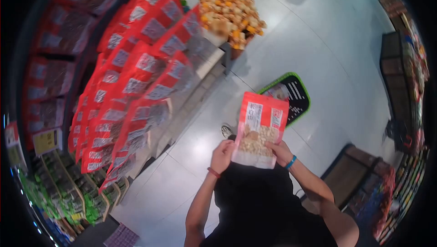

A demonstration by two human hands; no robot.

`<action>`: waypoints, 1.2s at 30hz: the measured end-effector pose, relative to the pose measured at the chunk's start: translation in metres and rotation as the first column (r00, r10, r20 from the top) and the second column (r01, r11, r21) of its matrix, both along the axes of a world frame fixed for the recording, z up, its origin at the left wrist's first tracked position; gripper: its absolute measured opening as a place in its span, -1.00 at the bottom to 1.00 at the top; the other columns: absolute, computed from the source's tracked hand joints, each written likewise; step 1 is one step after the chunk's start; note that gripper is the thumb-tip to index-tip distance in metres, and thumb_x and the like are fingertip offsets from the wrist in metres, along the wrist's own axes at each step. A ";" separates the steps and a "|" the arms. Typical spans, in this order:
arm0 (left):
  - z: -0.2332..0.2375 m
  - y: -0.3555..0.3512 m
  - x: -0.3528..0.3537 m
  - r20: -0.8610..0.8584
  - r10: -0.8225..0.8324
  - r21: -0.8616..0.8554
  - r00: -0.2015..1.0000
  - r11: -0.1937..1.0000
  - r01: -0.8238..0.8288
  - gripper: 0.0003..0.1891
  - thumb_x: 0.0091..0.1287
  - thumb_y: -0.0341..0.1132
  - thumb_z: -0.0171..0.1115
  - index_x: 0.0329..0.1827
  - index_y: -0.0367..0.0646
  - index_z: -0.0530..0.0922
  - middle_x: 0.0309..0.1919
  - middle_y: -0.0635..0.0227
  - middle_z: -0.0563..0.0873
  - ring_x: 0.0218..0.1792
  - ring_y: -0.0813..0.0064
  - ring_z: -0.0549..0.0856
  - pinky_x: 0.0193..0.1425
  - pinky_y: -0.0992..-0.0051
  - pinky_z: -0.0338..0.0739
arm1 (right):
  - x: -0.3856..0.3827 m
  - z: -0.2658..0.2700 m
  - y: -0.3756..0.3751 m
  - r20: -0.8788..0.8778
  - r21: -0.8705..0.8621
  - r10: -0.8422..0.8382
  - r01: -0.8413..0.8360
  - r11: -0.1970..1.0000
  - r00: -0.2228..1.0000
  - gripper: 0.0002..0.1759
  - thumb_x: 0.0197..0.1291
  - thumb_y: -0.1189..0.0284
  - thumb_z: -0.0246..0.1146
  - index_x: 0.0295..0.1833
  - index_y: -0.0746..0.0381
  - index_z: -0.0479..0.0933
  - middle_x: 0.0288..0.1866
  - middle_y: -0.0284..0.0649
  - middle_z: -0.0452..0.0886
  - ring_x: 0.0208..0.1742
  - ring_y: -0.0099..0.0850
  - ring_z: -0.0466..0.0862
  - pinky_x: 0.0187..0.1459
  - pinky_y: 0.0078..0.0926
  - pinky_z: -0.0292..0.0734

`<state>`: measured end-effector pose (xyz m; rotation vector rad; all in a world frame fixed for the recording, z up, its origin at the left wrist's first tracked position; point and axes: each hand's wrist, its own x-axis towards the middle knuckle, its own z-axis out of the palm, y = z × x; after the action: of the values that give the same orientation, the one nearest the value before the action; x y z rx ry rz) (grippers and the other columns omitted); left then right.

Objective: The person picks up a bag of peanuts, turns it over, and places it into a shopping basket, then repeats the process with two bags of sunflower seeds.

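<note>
A red and white bag [259, 131] hangs in front of my body, its lower part showing pale, nut-like pieces. My right hand [279, 152] is closed on the bag's right edge, thumb over the front. At the lower left edge, my left hand [223, 155] is closed with its fingers pinching the bag's side. Beyond the bag, a black shopping basket [298, 93] with a green rim stands on the floor, partly hidden by it. Some packaged item lies inside the basket.
Red bags [136, 71] hang in rows on a rack at the left, with green packages [59, 188] below. A heap of yellow and brown pieces [232, 15] stands at the rack's far end. Brown display crates [348, 169] and stocked shelves line the right side.
</note>
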<state>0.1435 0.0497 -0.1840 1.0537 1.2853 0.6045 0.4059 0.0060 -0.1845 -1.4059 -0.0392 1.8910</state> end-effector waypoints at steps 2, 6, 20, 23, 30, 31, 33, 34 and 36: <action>-0.015 0.005 0.005 -0.165 -0.031 0.004 0.986 0.999 0.032 -0.75 0.52 -0.26 0.10 0.02 -0.31 0.53 -0.18 0.18 0.78 -0.12 0.46 0.75 -0.06 0.50 0.60 | 0.011 -0.012 0.005 -0.019 -0.080 -0.106 0.104 0.991 0.994 -0.50 0.25 0.48 0.34 0.27 0.34 0.43 0.15 -0.14 0.62 0.09 -0.35 0.67 0.12 -0.35 0.60; -0.055 -0.001 0.033 -0.243 -0.110 -0.109 0.964 0.990 0.086 -0.73 0.51 -0.22 0.10 0.01 -0.27 0.56 -0.19 0.14 0.79 -0.12 0.37 0.78 -0.06 0.43 0.62 | 0.047 -0.078 -0.008 0.058 -0.165 -0.250 0.256 0.952 0.966 -0.54 0.25 0.44 0.35 0.23 0.34 0.47 0.04 -0.16 0.68 0.00 -0.35 0.70 0.07 -0.37 0.62; -0.258 -0.079 0.212 -0.458 -0.788 -0.104 0.413 0.508 0.855 -0.69 0.39 -0.08 0.14 -0.03 -0.11 0.64 0.11 0.30 0.65 0.32 0.13 0.44 0.46 0.08 0.16 | 0.158 -0.321 -0.024 0.308 -0.253 -0.504 0.580 0.774 0.807 -0.59 0.21 0.44 0.38 0.15 0.30 0.51 -0.03 -0.22 0.69 -0.09 -0.40 0.71 -0.09 -0.45 0.62; -0.284 -0.105 0.227 -0.383 -0.866 -0.275 0.321 0.439 0.856 -0.69 0.40 -0.07 0.12 -0.05 -0.09 0.65 0.08 0.38 0.66 0.35 0.18 0.42 0.53 0.02 0.02 | 0.161 -0.387 -0.006 0.237 -0.217 -0.594 0.638 0.739 0.769 -0.56 0.20 0.48 0.38 0.18 0.31 0.49 0.02 -0.18 0.68 -0.03 -0.34 0.71 0.00 -0.39 0.64; -0.300 -0.106 0.224 -0.505 -0.729 -0.197 0.462 0.619 0.760 -0.84 0.39 -0.28 0.13 -0.12 -0.11 0.62 0.06 0.43 0.65 0.29 0.25 0.43 0.43 0.02 0.11 | 0.158 -0.529 0.040 -0.011 -0.180 -0.670 0.658 0.731 0.742 -0.54 0.21 0.48 0.37 0.21 0.31 0.47 0.07 -0.16 0.66 0.00 -0.30 0.71 0.09 -0.29 0.62; -0.300 -0.103 0.223 -0.526 -0.717 -0.187 0.457 0.622 0.760 -0.84 0.40 -0.29 0.12 -0.12 -0.11 0.62 0.05 0.43 0.65 0.29 0.23 0.43 0.41 0.01 0.11 | 0.157 -0.551 0.041 -0.014 -0.182 -0.669 0.656 0.732 0.743 -0.54 0.21 0.48 0.37 0.21 0.31 0.47 0.07 -0.16 0.66 0.00 -0.30 0.71 0.09 -0.29 0.62; -0.307 -0.097 0.223 -0.528 -0.713 -0.182 0.461 0.625 0.759 -0.85 0.39 -0.31 0.13 -0.12 -0.12 0.62 0.04 0.43 0.64 0.26 0.21 0.44 0.39 -0.01 0.11 | 0.152 -0.599 0.040 -0.116 -0.253 -0.651 0.611 0.750 0.750 -0.59 0.28 0.36 0.34 0.19 0.24 0.47 0.06 -0.25 0.66 -0.05 -0.34 0.69 0.01 -0.35 0.61; -0.308 -0.098 0.223 -0.526 -0.715 -0.187 0.461 0.626 0.757 -0.86 0.38 -0.31 0.14 -0.12 -0.12 0.62 0.04 0.43 0.64 0.26 0.21 0.44 0.39 -0.01 0.11 | 0.150 -0.610 0.043 0.081 -0.384 -0.432 0.428 0.819 0.898 -0.58 0.26 0.25 0.34 0.14 0.21 0.50 0.03 -0.23 0.67 -0.09 -0.35 0.70 -0.06 -0.37 0.63; -0.304 -0.100 0.223 -0.513 -0.726 -0.199 0.458 0.620 0.759 -0.87 0.35 -0.33 0.15 -0.13 -0.12 0.61 0.02 0.42 0.64 0.23 0.21 0.45 0.36 -0.01 0.13 | 0.141 -0.662 0.029 0.309 -0.508 -0.051 0.210 0.835 0.950 -0.50 0.21 0.06 0.33 0.10 0.19 0.54 0.02 -0.19 0.68 -0.09 -0.34 0.72 -0.10 -0.32 0.65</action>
<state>0.3660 -0.0500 -0.4883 1.7845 1.1033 -0.4036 0.5465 0.0353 -0.8467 -1.9955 0.4755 1.6307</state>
